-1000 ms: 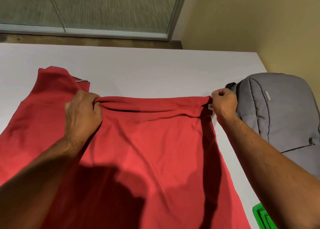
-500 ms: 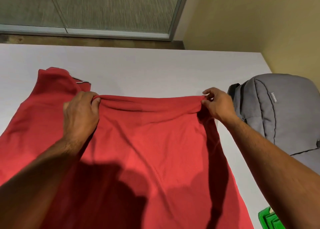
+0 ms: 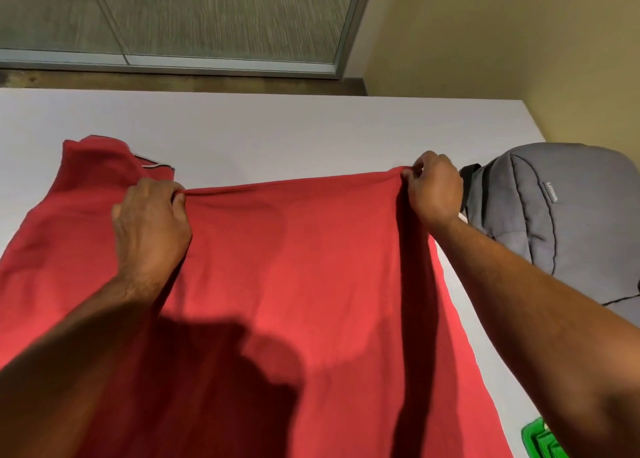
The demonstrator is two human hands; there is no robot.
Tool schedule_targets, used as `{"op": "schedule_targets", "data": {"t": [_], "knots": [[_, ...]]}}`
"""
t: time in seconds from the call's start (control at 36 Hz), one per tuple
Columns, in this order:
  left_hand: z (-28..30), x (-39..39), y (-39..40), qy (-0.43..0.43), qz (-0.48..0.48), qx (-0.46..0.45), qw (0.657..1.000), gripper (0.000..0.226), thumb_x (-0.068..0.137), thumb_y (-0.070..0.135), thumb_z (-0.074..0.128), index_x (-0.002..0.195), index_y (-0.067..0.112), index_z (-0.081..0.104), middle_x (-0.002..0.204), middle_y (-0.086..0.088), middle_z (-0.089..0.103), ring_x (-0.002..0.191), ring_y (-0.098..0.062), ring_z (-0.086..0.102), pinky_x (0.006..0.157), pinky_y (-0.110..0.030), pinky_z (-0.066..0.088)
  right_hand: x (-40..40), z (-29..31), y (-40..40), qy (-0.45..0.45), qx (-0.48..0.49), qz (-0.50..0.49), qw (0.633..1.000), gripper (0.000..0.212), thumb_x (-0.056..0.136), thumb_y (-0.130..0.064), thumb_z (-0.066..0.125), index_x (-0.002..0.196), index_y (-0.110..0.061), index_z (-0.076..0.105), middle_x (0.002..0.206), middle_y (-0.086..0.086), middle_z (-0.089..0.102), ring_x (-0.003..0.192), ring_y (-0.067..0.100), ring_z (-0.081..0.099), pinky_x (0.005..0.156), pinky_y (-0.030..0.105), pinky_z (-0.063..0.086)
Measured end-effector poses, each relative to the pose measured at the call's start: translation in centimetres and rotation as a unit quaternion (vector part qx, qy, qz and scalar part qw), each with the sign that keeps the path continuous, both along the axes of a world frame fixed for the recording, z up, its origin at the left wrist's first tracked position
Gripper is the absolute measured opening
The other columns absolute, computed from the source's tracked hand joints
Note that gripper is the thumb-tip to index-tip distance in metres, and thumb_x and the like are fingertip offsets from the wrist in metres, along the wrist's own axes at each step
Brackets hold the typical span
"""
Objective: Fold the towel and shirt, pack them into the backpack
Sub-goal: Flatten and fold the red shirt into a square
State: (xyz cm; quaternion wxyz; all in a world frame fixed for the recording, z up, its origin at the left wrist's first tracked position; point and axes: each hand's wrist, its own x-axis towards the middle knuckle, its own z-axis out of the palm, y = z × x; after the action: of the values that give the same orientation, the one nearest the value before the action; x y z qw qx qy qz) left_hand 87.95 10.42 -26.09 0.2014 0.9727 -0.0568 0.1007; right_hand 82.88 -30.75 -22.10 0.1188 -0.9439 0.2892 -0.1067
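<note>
A red shirt (image 3: 294, 284) lies spread over the white table (image 3: 277, 132), its collar end at the far left. My left hand (image 3: 149, 229) pinches the far fold of the cloth near the middle left. My right hand (image 3: 433, 187) pinches the same edge at its right corner, lifting it slightly off the table. The cloth is stretched taut between both hands. A grey backpack (image 3: 561, 215) lies on the table just right of my right hand. No towel is in view.
A green object (image 3: 540, 443) pokes in at the bottom right edge, half hidden by my right forearm. The table's far edge runs along a glass partition, and a yellow wall stands to the right.
Both hands have carried the shirt's fold edge farther away across the table. The right hand rose and pulled the edge tighter, smoothing the bunched fold.
</note>
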Motion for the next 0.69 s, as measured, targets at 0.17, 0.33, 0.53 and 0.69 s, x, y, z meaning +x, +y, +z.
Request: {"op": "schedule_targets", "data": {"t": [0.17, 0.33, 0.53, 0.69], "knots": [[0.1, -0.4, -1.2, -0.034, 0.015, 0.021, 0.999, 0.029, 0.090, 0.002, 0.060, 0.117, 0.011, 0.065, 0.120, -0.017, 0.056, 0.113, -0.041, 0.045, 0.085, -0.053, 0.037, -0.4, -0.4, -0.9, -0.019, 0.216, -0.023, 0.976, 0.032, 0.100, -0.021, 0.063, 0.131, -0.014, 0.066, 0.125, 0.003, 0.068, 0.114, 0.021, 0.064, 0.103, 0.039, 0.051], [0.4, -1.6, -4.6, -0.118, -0.112, 0.003, 0.987, 0.032, 0.087, -0.005, 0.060, 0.116, 0.007, 0.067, 0.123, -0.015, 0.059, 0.114, -0.040, 0.049, 0.087, -0.050, 0.039, -3.6, -0.5, -2.0, -0.070, 0.204, -0.024, 0.976, 0.031, 0.101, -0.016, 0.058, 0.128, -0.008, 0.069, 0.127, 0.003, 0.069, 0.116, 0.016, 0.064, 0.102, 0.030, 0.049], [-2.6, -5.7, -8.8, 0.037, -0.203, 0.019, 0.978, 0.050, 0.100, 0.035, 0.048, 0.141, 0.008, 0.055, 0.149, -0.015, 0.051, 0.139, -0.034, 0.047, 0.111, -0.050, 0.041, -7.2, -3.5, 1.3, -0.048, 0.029, 0.157, 0.986, 0.025, 0.106, -0.019, 0.051, 0.126, -0.010, 0.065, 0.128, 0.010, 0.062, 0.115, 0.029, 0.055, 0.100, 0.037, 0.043], [-3.8, -5.0, -7.2, 0.097, -0.215, 0.114, 0.965, 0.074, 0.101, 0.059, 0.018, 0.164, 0.021, 0.013, 0.172, -0.001, 0.004, 0.159, -0.019, -0.001, 0.126, -0.051, 0.006, -9.6, -5.9, 0.1, 0.131, 0.044, 0.154, 0.978, 0.069, 0.108, -0.061, 0.019, 0.167, -0.027, 0.007, 0.174, -0.008, -0.002, 0.160, 0.011, -0.005, 0.128, 0.040, -0.002]]}}
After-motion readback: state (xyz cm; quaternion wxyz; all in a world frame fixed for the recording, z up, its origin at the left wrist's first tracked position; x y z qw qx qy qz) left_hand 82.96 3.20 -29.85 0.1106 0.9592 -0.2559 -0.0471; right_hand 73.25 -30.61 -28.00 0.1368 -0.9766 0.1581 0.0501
